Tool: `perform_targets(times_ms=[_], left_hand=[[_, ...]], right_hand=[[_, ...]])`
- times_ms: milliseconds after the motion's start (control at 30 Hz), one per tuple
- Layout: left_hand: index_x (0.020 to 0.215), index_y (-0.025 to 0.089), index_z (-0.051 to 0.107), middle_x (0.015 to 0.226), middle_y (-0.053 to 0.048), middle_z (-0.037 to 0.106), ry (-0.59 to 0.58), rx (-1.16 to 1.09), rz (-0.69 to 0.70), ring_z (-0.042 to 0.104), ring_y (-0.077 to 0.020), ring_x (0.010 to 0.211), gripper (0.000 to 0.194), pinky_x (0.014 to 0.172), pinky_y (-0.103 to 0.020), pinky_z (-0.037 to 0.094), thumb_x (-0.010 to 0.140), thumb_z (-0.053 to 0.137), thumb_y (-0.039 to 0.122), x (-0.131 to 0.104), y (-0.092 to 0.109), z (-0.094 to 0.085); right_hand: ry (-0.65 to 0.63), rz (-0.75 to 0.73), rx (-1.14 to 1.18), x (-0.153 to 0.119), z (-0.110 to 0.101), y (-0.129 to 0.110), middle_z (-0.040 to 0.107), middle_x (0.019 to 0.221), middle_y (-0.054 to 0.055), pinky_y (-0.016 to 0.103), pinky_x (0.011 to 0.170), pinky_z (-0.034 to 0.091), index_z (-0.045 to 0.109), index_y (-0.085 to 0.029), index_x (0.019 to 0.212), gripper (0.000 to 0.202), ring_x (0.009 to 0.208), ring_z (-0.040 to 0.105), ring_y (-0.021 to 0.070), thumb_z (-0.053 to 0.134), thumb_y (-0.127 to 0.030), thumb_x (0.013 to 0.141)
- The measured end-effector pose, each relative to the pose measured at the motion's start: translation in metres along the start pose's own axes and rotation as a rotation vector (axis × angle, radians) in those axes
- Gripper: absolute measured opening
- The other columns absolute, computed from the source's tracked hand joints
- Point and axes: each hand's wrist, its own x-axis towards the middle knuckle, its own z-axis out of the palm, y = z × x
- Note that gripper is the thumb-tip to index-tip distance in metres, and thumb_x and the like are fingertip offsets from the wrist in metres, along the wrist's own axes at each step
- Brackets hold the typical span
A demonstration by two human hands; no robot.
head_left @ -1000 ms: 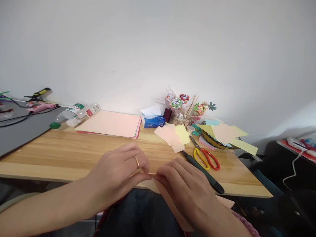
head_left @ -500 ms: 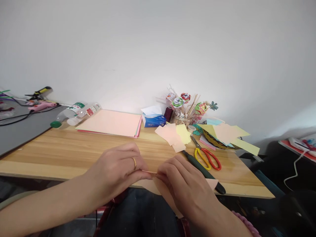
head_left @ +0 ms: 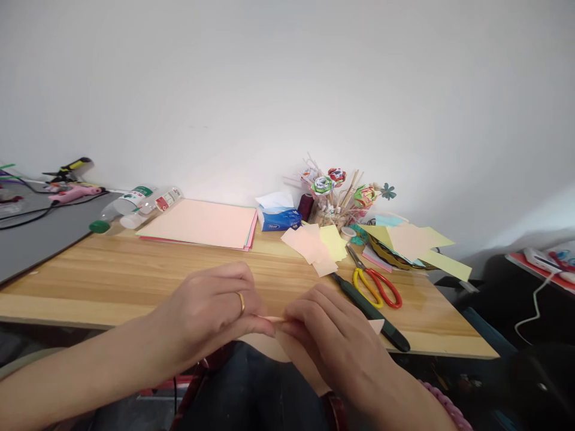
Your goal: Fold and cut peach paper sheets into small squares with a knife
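A piece of peach paper is pinched between both hands at the table's front edge, its lower part hanging over my lap. My left hand, with a gold ring, grips the paper's upper edge between thumb and fingers. Close beside it, my right hand is closed on the same edge, its fingertips partly hidden. A peach corner shows past the right hand. Just right of that hand lie a dark green-handled tool and scissors with red and yellow handles.
Peach and yellow paper squares lie mid-table, before a tissue pack and paper flowers in a holder. A paper stack and plastic bottles lie left. A basket with paper stands right; a pink glue gun lies far left.
Both hands stay closed on the paper. The left thumb has shifted slightly along the edge, and more of the paper's hanging part shows below the left hand.
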Motion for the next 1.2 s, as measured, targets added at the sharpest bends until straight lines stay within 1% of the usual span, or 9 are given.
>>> perform_targets(times_ms=[200, 433, 600, 700, 867, 933, 1033, 1133, 1200], left_hand=[[0.077, 0.017, 0.056, 0.062, 0.001, 0.058, -0.022, -0.015, 0.006, 0.048, -0.0120, 0.062, 0.019, 0.061, -0.024, 0.041, 0.093, 0.050, 0.026, 0.001, 0.002, -0.001], [0.086, 0.015, 0.058, 0.072, -0.002, 0.061, -0.035, -0.030, 0.018, 0.051, -0.0136, 0.069, 0.004, 0.064, -0.025, 0.043, 0.089, 0.057, 0.017, 0.007, 0.009, -0.003], [0.087, 0.016, 0.060, 0.071, -0.001, 0.061, -0.044, -0.043, 0.011, 0.052, -0.0134, 0.067, 0.014, 0.063, -0.025, 0.043, 0.092, 0.048, 0.011, 0.008, 0.015, -0.002], [0.090, 0.016, 0.059, 0.072, -0.002, 0.061, -0.047, -0.027, -0.025, 0.054, -0.0135, 0.068, 0.014, 0.063, -0.025, 0.043, 0.092, 0.046, 0.010, 0.004, 0.014, -0.009], [0.089, 0.018, 0.055, 0.079, -0.001, 0.059, 0.058, 0.050, -0.176, 0.056, -0.0143, 0.076, 0.009, 0.067, -0.025, 0.045, 0.089, 0.048, 0.012, -0.003, 0.010, -0.025], [0.097, 0.018, 0.054, 0.086, -0.003, 0.059, 0.017, 0.005, -0.168, 0.055, -0.0152, 0.083, 0.010, 0.071, -0.026, 0.046, 0.090, 0.048, 0.014, 0.000, 0.012, -0.022], [0.104, 0.017, 0.052, 0.091, -0.004, 0.060, -0.073, -0.071, -0.108, 0.053, -0.0165, 0.087, 0.014, 0.076, -0.028, 0.045, 0.090, 0.053, 0.018, 0.008, 0.016, -0.010], [0.091, 0.016, 0.055, 0.079, -0.002, 0.059, -0.097, -0.102, -0.059, 0.050, -0.0152, 0.078, 0.006, 0.071, -0.026, 0.043, 0.090, 0.051, 0.013, 0.015, 0.017, 0.002], [0.085, 0.016, 0.056, 0.074, -0.001, 0.058, -0.076, -0.086, -0.030, 0.049, -0.0149, 0.074, 0.012, 0.070, -0.026, 0.043, 0.091, 0.048, 0.010, 0.017, 0.016, 0.006]], right_hand=[[-0.016, 0.000, 0.024, -0.003, -0.001, -0.002, 0.057, 0.073, 0.002, 0.025, 0.059, 0.038, 0.051, -0.016, 0.085, 0.015, 0.068, 0.047, 0.0135, 0.040, -0.016, 0.095], [-0.035, -0.024, -0.006, -0.003, -0.005, -0.006, 0.055, 0.071, 0.003, 0.026, 0.057, 0.035, 0.051, -0.015, 0.083, 0.022, 0.065, 0.044, 0.0142, 0.033, -0.014, 0.096], [-0.079, -0.026, -0.020, -0.008, -0.003, -0.006, 0.054, 0.074, 0.003, 0.027, 0.059, 0.034, 0.050, -0.015, 0.086, 0.017, 0.068, 0.044, 0.0148, 0.035, -0.012, 0.094], [-0.096, -0.016, -0.005, -0.013, -0.002, -0.002, 0.053, 0.076, 0.002, 0.027, 0.061, 0.035, 0.048, -0.016, 0.088, 0.014, 0.069, 0.045, 0.0148, 0.037, -0.012, 0.094], [-0.059, 0.080, 0.013, -0.019, -0.006, 0.004, 0.052, 0.074, 0.001, 0.024, 0.060, 0.035, 0.046, -0.018, 0.084, 0.015, 0.068, 0.044, 0.0133, 0.038, -0.009, 0.093], [-0.075, 0.073, 0.016, -0.019, -0.007, 0.003, 0.052, 0.074, 0.001, 0.025, 0.060, 0.035, 0.046, -0.017, 0.084, 0.015, 0.068, 0.043, 0.0133, 0.038, -0.008, 0.092], [-0.109, 0.054, 0.018, -0.017, -0.008, -0.001, 0.052, 0.076, 0.002, 0.026, 0.060, 0.035, 0.046, -0.016, 0.086, 0.013, 0.069, 0.043, 0.0141, 0.039, -0.006, 0.090], [-0.152, 0.051, 0.020, -0.017, -0.008, -0.004, 0.052, 0.079, 0.003, 0.027, 0.061, 0.035, 0.047, -0.015, 0.090, 0.012, 0.071, 0.042, 0.0148, 0.039, -0.006, 0.089], [-0.160, 0.059, 0.023, -0.016, -0.007, -0.004, 0.052, 0.078, 0.003, 0.027, 0.060, 0.035, 0.047, -0.016, 0.088, 0.014, 0.070, 0.042, 0.0147, 0.037, -0.006, 0.090]])
